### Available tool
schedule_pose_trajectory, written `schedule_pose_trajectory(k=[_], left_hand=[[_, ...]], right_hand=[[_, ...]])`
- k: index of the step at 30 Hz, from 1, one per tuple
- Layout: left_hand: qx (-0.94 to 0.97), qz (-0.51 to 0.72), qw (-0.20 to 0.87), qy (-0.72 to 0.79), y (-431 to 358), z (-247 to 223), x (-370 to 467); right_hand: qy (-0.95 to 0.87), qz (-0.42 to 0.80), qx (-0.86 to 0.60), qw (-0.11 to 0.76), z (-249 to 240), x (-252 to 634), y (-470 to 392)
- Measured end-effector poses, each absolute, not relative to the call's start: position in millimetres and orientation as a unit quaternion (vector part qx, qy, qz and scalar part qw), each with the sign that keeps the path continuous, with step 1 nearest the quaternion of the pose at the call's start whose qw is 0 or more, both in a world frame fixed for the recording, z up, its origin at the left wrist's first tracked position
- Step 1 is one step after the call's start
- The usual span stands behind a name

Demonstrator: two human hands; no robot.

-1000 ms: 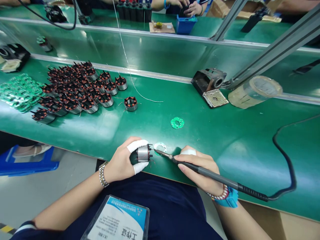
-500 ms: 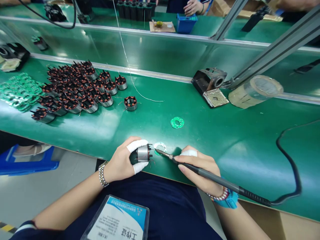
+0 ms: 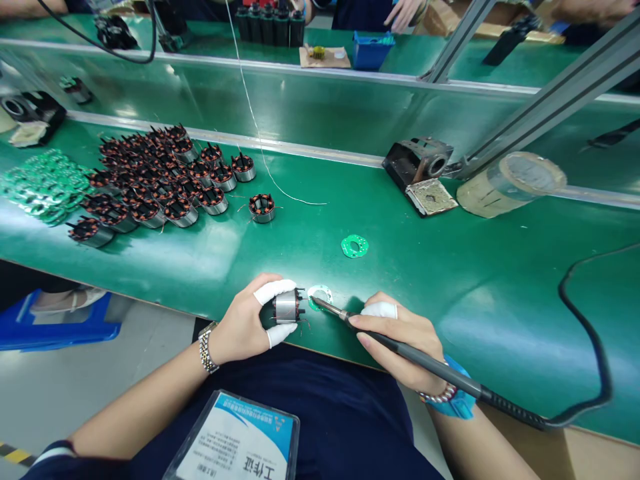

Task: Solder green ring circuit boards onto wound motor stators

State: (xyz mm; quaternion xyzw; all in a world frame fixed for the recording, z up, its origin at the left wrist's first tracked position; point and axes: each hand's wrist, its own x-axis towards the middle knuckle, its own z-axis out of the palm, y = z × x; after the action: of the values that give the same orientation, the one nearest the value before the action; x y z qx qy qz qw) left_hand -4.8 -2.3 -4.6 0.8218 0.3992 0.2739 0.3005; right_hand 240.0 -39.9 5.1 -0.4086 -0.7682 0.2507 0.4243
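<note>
My left hand (image 3: 247,320), with white finger cots on thumb and finger, grips a silver motor stator (image 3: 287,307) lying on its side, its black pins facing right. My right hand (image 3: 403,337) holds a soldering iron (image 3: 417,359) like a pen. The iron's tip is at a green and white ring-shaped board (image 3: 327,294) on the bench, just right of the stator's pins; whether they touch cannot be made out. Another green ring board (image 3: 355,246) lies farther back. A single stator (image 3: 261,208) with copper windings stands upright behind my left hand.
Many stators (image 3: 145,207) and a pile of green boards (image 3: 45,183) cover the left side. An iron stand (image 3: 417,167) and a plastic jar (image 3: 510,185) are at the back right. Solder wire (image 3: 257,127) hangs down. Across the divider, a person's hand (image 3: 401,13) is near a blue bin (image 3: 371,52).
The iron's cable has shifted slightly right. Across the divider, the other person's hand has lifted a little from the blue bin. My hands have hardly moved.
</note>
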Motion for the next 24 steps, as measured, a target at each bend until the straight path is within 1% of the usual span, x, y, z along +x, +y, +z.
schedule_pose_trajectory(k=[9, 15, 20, 24], left_hand=[[0.820, 0.276, 0.300, 0.401, -2, -5, -5], [0.824, 0.268, 0.298, 0.401, -2, -5, -5], [0.821, 0.269, 0.301, 0.404, -3, -4, -4], [0.819, 0.261, 0.295, 0.418, -4, -7, -5]], right_hand=[[-0.776, 0.256, -0.398, 0.417, 4, 238, -39], [-0.761, 0.239, -0.419, 0.434, 13, 246, -42], [-0.717, 0.148, -0.505, 0.457, 20, 275, -33], [-0.621, 0.002, -0.621, 0.478, 24, 318, -5]])
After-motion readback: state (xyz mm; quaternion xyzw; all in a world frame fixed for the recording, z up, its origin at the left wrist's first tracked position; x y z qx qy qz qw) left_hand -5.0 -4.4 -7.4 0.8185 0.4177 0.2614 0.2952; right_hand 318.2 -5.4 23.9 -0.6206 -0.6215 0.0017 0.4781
